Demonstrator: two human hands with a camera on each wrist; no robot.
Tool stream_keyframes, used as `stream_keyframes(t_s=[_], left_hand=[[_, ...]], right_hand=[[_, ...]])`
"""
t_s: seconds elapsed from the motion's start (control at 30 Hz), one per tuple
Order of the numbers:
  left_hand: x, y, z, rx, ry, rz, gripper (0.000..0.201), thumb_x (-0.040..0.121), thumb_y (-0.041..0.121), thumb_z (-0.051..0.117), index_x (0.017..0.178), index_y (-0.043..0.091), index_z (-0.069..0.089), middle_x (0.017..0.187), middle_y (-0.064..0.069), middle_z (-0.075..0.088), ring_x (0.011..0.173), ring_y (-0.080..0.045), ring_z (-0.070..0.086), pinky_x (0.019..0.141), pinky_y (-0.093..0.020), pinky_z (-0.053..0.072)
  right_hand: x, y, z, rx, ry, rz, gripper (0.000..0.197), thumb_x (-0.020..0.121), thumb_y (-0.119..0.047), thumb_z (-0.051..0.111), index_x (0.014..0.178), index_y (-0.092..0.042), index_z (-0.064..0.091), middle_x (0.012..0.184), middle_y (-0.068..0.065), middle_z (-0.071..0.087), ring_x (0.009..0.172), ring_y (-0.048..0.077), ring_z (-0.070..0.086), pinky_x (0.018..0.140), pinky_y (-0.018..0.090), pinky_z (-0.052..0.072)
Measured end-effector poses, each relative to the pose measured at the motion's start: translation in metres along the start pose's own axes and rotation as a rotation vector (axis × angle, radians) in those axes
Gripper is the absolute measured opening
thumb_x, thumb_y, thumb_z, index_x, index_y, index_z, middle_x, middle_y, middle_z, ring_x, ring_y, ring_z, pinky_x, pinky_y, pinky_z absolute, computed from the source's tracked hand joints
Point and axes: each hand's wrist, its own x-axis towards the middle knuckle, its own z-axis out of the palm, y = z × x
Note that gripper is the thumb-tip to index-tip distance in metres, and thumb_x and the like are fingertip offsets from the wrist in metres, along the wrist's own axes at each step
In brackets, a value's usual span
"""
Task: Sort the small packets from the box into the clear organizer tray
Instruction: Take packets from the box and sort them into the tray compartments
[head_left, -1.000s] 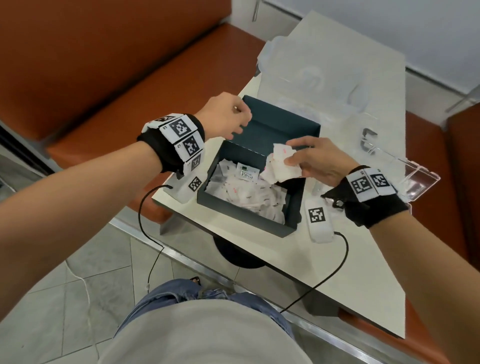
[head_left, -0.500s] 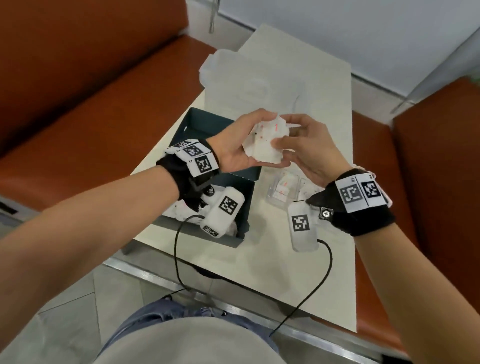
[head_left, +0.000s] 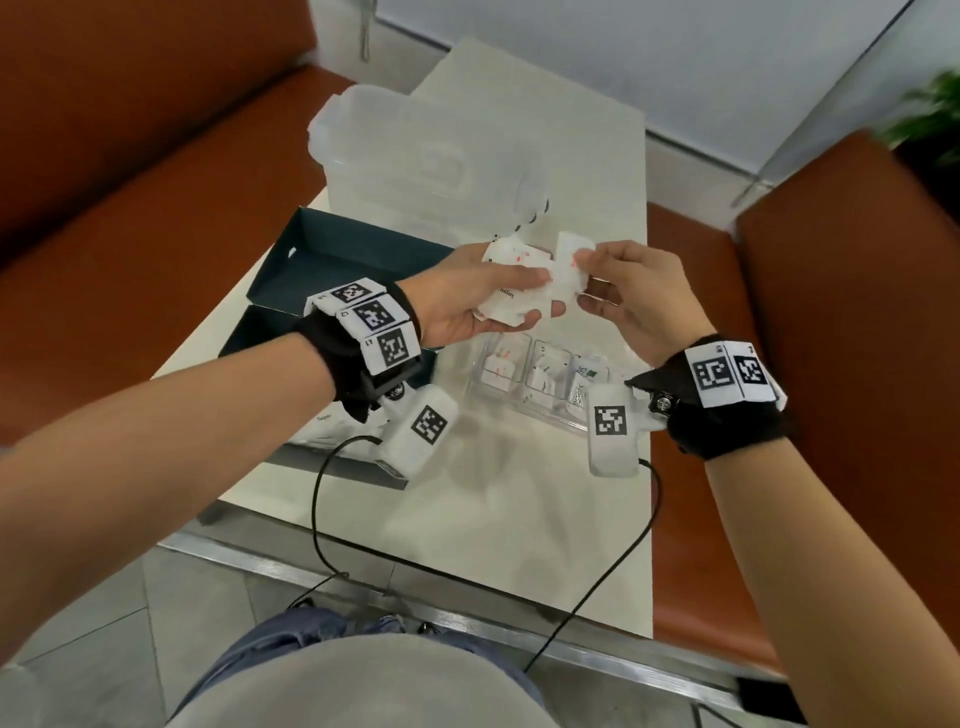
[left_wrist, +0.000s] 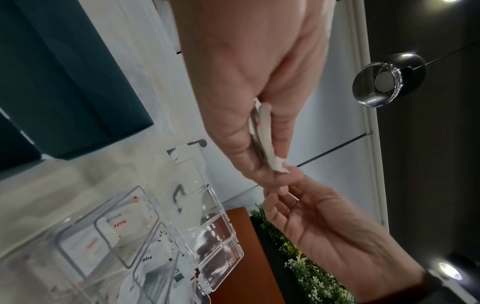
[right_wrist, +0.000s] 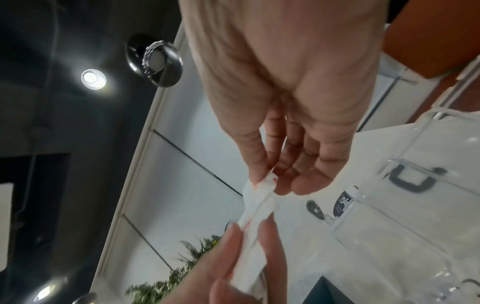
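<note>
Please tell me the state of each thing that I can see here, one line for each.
Left hand: holds a bunch of packets.
Right hand: pinches one packet.
Dark box: open.
Clear organizer tray: open, packets in three compartments.

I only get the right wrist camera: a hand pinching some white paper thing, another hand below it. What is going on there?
Observer: From the head camera, the left hand holds a small stack of packets, and the right hand pinches one packet at the stack's edge.
Operator: Where do they go?
Observer: Into the clear organizer tray lying on the table right below the hands; several of its compartments already hold packets.
Operator: And where did they come from?
Observer: A dark box stands open to the left of the tray, partly hidden by the left forearm.
</note>
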Motion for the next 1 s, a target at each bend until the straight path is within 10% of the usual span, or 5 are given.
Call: stream_keyframes(t_s=[0.23, 0.5, 1.0], left_hand=[[0.011, -0.006, 0.001, 0.01, 0.113, 0.048, 0.029, 0.084, -0.005, 0.069, 0.109, 0.009, 0.062, 0.092, -0.012, 0.075, 0.082, -0.032, 0.073, 0.054, -0.025, 0.055], [0.016, -0.002, 0.0, 0.33, 0.092, 0.009, 0.033, 0.077, 0.001, 0.078, 0.106, 0.009, 0.065, 0.101, -0.012, 0.073, 0.071, -0.023, 0.069, 0.049, -0.021, 0.048], [0.023, -0.008, -0.01, 0.243, 0.264, 0.128, 0.028, 0.08, -0.001, 0.075, 0.105, 0.004, 0.062, 0.097, -0.015, 0.072, 0.077, -0.023, 0.07, 0.049, -0.021, 0.048]], right_hand=[[0.005, 0.006, -0.027, 0.184, 0.067, 0.01, 0.018, 0.086, -0.003, 0.067, 0.104, -0.003, 0.064, 0.086, 0.007, 0.066, 0.072, 0.016, 0.056, 0.062, 0.025, 0.05], [0.0, 0.006, -0.026, -0.246, -0.16, -0.053, 0.005, 0.085, -0.009, 0.071, 0.089, -0.009, 0.067, 0.083, 0.005, 0.071, 0.068, 0.012, 0.062, 0.058, 0.019, 0.052], [-0.001, 0.02, -0.01, 0.015, 0.119, -0.037, 0.006, 0.084, -0.004, 0.07, 0.089, -0.004, 0.067, 0.072, 0.002, 0.06, 0.057, 0.009, 0.048, 0.054, 0.021, 0.044]])
